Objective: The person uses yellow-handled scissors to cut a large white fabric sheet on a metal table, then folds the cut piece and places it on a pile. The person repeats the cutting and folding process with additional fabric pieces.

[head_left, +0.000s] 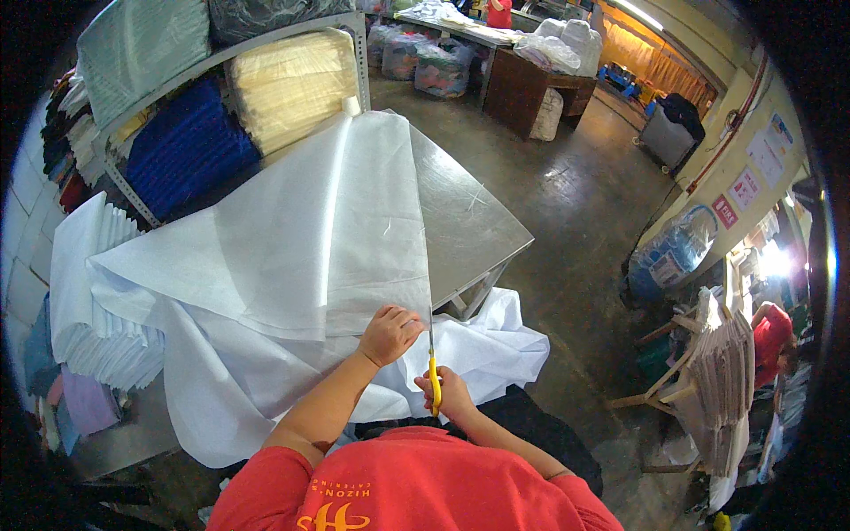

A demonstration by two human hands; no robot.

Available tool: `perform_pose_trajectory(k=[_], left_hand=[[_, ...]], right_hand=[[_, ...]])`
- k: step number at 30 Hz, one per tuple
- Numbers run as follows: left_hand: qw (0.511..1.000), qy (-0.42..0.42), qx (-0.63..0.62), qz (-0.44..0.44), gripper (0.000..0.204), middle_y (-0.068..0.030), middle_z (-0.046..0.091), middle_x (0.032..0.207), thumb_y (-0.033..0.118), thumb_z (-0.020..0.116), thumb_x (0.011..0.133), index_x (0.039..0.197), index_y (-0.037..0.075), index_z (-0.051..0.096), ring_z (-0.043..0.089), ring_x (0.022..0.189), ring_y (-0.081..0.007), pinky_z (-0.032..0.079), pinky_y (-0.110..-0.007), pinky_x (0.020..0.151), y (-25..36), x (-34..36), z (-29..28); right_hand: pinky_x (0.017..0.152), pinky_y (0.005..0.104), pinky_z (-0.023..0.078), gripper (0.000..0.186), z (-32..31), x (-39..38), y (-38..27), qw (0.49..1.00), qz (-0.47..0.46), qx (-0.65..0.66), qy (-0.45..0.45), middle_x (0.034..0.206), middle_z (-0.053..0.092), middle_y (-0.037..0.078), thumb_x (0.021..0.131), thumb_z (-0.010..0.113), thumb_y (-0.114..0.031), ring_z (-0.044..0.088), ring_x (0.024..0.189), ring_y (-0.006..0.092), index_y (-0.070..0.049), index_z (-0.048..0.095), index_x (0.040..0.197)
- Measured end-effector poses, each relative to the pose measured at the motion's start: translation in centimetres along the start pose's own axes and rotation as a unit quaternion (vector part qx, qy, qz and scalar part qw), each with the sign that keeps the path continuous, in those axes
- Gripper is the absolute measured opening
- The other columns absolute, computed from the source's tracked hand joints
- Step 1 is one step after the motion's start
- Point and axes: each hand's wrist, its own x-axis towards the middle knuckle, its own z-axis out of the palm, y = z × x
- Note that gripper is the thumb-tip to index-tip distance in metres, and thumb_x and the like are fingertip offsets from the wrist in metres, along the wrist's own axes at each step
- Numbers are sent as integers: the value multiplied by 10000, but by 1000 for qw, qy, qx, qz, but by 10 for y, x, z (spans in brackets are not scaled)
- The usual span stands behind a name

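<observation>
A large sheet of white cloth (279, 239) lies over a metal-topped table (469, 212), its slack hanging in loose folds at the near side. My left hand (390, 334) rests at the cloth's near right edge, fingers curled and closed on the fabric; the fingertips are partly hidden. Just to its right, my right hand (450, 394) grips a pair of scissors (435, 389) by the yellow handles. The blades point away from me along the cloth's right edge. Two small white thread-like scraps lie on the cloth and the bare metal.
Folded white cloth (102, 301) is stacked on the left. Behind it, a metal rack (361, 62) holds blue (188, 146) and cream (292, 88) fabric bundles. A brown desk (518, 93) stands farther back. Wrapped water bottles (673, 252) and a wooden rack of hanging cloth (708, 380) stand right.
</observation>
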Motion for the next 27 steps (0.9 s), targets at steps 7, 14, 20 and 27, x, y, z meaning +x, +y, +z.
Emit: perform_pose_trajectory(k=[7, 14, 20, 27], left_hand=[[1000, 7, -15, 4, 136, -9, 619, 971, 158, 684, 772, 905, 160, 655, 586, 939, -204, 431, -362, 888, -1, 0, 0], [999, 11, -32, 6, 168, -11, 617, 987, 164, 700, 755, 913, 157, 645, 582, 946, -227, 441, -381, 882, -4, -2, 2], [999, 14, -37, 14, 142, -23, 620, 986, 174, 683, 778, 911, 148, 643, 585, 945, -237, 441, -382, 875, -6, -4, 3], [999, 8, -46, 11, 118, -24, 626, 987, 173, 664, 796, 906, 136, 643, 589, 939, -233, 439, -392, 877, -5, -3, 1]], right_hand=[[485, 286, 504, 435, -4, 2, -2, 991, 7, 127, -47, 672, 567, 57, 855, 676, -384, 577, 536, 149, -26, 517, 1044], [449, 282, 474, 449, -5, 14, -9, 991, -4, 128, -38, 646, 574, 67, 842, 696, -379, 566, 487, 155, -9, 525, 1029], [455, 277, 484, 448, -7, 25, -16, 995, -10, 88, -35, 684, 572, 70, 858, 653, -406, 576, 493, 156, -35, 509, 1064], [434, 274, 467, 433, -7, 31, -21, 996, -20, 85, -24, 666, 569, 67, 846, 675, -383, 566, 475, 156, -21, 531, 1035]])
